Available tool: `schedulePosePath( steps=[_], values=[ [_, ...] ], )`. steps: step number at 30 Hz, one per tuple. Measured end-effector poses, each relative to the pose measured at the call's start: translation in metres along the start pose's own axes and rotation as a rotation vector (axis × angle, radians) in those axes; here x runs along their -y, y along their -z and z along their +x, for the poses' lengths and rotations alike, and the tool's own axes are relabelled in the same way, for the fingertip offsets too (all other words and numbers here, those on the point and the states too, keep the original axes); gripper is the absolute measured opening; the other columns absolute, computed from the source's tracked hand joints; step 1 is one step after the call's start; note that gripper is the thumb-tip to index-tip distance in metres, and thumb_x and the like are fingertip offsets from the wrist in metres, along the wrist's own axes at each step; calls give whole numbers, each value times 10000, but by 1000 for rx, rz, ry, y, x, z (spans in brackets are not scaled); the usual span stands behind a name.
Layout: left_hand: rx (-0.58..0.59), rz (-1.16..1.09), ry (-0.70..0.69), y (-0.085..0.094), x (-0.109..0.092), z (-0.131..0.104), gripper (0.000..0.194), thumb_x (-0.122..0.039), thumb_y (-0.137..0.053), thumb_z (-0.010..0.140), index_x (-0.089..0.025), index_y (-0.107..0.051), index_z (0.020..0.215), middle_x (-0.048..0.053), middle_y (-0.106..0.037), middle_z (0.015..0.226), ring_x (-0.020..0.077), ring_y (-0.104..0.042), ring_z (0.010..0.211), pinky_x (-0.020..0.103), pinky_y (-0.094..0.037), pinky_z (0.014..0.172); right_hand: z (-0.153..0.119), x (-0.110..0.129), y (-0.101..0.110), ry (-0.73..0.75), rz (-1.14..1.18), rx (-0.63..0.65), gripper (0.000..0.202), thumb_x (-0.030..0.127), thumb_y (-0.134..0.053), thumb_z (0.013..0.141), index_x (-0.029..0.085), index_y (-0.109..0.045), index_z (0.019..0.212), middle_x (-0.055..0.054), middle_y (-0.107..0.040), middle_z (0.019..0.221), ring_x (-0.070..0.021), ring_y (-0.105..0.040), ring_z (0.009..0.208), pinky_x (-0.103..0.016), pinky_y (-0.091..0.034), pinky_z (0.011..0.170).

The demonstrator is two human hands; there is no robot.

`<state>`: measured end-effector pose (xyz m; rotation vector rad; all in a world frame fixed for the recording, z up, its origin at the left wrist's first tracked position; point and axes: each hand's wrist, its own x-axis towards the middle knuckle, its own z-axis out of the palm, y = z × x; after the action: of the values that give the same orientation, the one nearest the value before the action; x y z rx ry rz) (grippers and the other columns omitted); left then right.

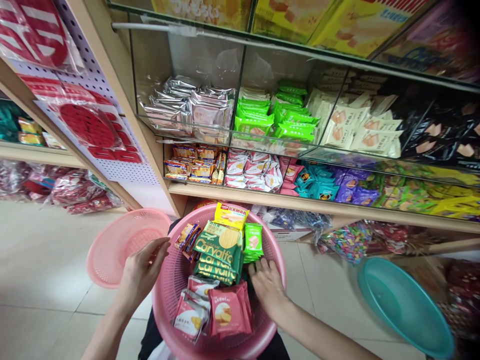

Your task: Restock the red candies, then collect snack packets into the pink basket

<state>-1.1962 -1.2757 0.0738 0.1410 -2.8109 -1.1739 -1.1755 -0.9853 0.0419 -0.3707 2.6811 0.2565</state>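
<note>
A pink plastic basket (162, 290) sits at my lap, holding snack packs in groups. Green Carvalfo biscuit packs (219, 250) lie in the middle, with a yellow Kaman wafer pack (231, 215) above them. Bright green wafer packs (253, 240) are at the right, small orange-and-blue packs (186, 237) at the left. Red packs (229, 310) and white-and-pink packs (190, 315) lie nearest me. My left hand (144, 265) is open and empty at the left rim. Inside the right wall, my right hand (268, 287) curls downward below the green wafers; its fingertips and anything under them are hidden.
Ahead stands a shelf (300, 202) with glass-divided compartments of silver packs (187, 107), green packs and other wrapped snacks. A flatter pink basket (108, 255) rests on the floor at left, a teal basin (405, 305) at right. Bagged goods (350, 240) lie under the shelf.
</note>
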Motion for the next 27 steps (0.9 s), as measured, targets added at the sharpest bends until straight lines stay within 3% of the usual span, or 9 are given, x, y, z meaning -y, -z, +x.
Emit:
schedulePosePath(
  steps=[14, 21, 27],
  values=[
    [-17, -19, -10, -1, 3, -1, 419, -557, -449, 809, -199, -624, 939, 70, -740, 803, 218, -717, 727, 260, -569, 604, -4, 6, -18, 7, -43, -94, 388, 47, -377, 853, 70, -543, 1203, -216, -611, 1114, -315, -511, 1057, -469, -325, 903],
    [-21, 2, -30, -1, 2, -1, 411, -554, -439, 820, -206, -622, 939, 59, -743, 795, 212, -719, 720, 250, -565, 597, -6, 7, -16, 15, -108, -80, 353, 38, -408, 833, 74, -606, 1123, -199, -624, 1077, -316, -519, 1027, -467, -374, 877],
    [-21, 4, -40, -2, 0, -2, 410, -552, -436, 823, -204, -623, 933, 59, -742, 787, 210, -718, 710, 252, -565, 591, -3, 9, -12, 119, -1, -56, 384, -5, -350, 836, 78, -600, 1117, -181, -623, 1086, -287, -555, 991, -414, -429, 792]
  ],
)
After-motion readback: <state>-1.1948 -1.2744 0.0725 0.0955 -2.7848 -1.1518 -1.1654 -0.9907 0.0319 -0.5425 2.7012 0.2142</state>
